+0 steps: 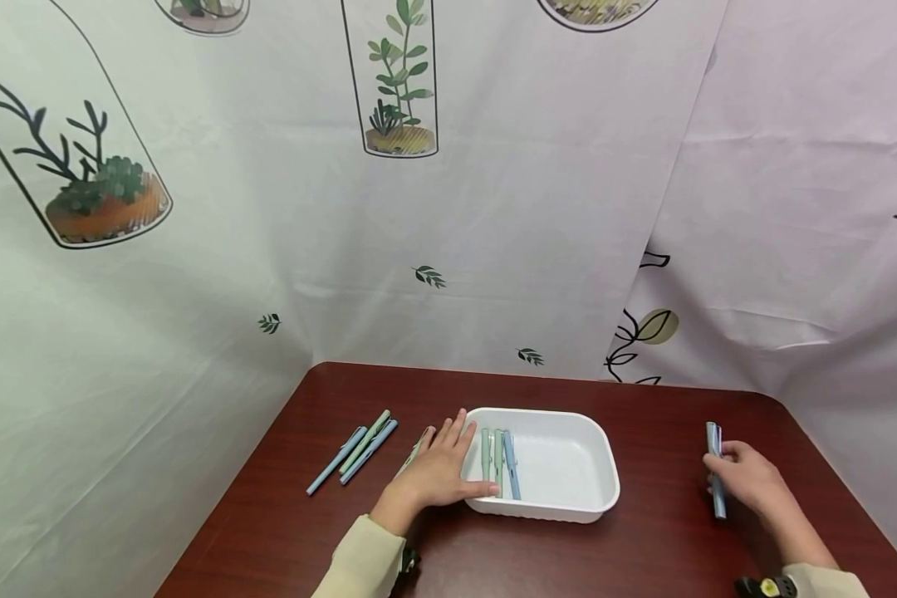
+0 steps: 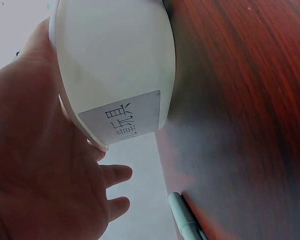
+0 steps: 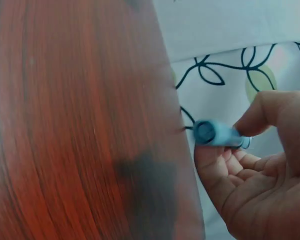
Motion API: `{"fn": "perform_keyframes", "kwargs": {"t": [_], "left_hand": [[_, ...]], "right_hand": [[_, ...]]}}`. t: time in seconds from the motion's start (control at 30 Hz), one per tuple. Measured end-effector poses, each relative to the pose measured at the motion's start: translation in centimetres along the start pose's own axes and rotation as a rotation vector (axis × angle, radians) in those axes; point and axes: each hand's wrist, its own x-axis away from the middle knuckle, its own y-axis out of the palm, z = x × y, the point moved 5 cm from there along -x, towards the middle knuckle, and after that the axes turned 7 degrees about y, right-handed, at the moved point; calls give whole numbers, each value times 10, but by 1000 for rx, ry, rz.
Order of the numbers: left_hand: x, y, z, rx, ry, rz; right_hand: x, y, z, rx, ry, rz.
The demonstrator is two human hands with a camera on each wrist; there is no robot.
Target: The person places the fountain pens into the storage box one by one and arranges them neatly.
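My left hand (image 1: 439, 473) rests on the left side of a white plastic tray (image 1: 561, 508), its fingers straight and spread and the thumb over the front left rim. In the left wrist view the palm lies against the tray's labelled wall (image 2: 115, 50). Two light green pens (image 1: 486, 453) and a blue pen (image 1: 512, 465) lie side by side at the tray's left end. Off to the right, my right hand (image 1: 751, 477) pinches a blue pen (image 1: 714, 465) between thumb and fingers, above the table. The right wrist view shows one end of this pen (image 3: 215, 134).
Left of the tray, two blue pens (image 1: 336, 461) and a green pen (image 1: 365, 442) lie slanted on the dark red wooden table (image 1: 269, 531). Another green pen (image 1: 411, 455) is partly hidden by the left hand. A white patterned cloth (image 1: 493, 249) hangs behind the table.
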Motion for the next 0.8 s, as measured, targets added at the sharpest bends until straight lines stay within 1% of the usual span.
{"fn": "perform_keyframes", "kwargs": {"t": [0.07,0.13,0.3,0.47,0.6,0.8], "left_hand": [[0,0,0,1,-1,0],[0,0,0,3,-2,1],[0,1,-1,3,-4,5],[-1,2,-2,0,-4,8],[-1,2,-2,4,-4,7],[0,2,-1,2,-3,9]], "right_hand": [[1,2,-2,-93,24,-40],[3,5,-5,-160,26,-77],[6,10,-12,-256,20,-127],[9,16,-14,-361,4,-168],[12,22,-16,-411,-36,-192],[14,28,-19,-474,-54,-190]]}}
